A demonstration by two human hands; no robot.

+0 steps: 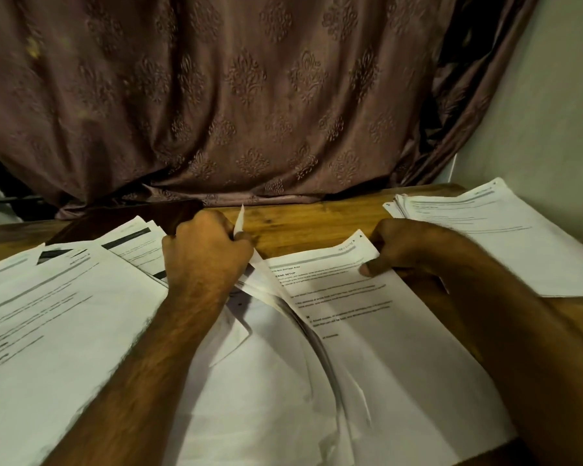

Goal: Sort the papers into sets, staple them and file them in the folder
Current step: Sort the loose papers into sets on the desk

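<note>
A loose bundle of printed white papers [367,331] lies in front of me on the wooden table [300,227]. My left hand [204,250] grips the upper left edges of several lifted sheets, which curl up on edge beside it. My right hand [401,250] pinches the top right corner of the uppermost flat page, thumb on top. A second spread of papers [64,314] covers the table at the left. A third stack of papers [492,230] sits at the far right. No stapler or folder shows.
A brown patterned curtain [249,95] hangs behind the table and bunches on its far edge. A pale wall [552,112] stands at the right. A dark flat thing [125,220] lies under the left papers near the back.
</note>
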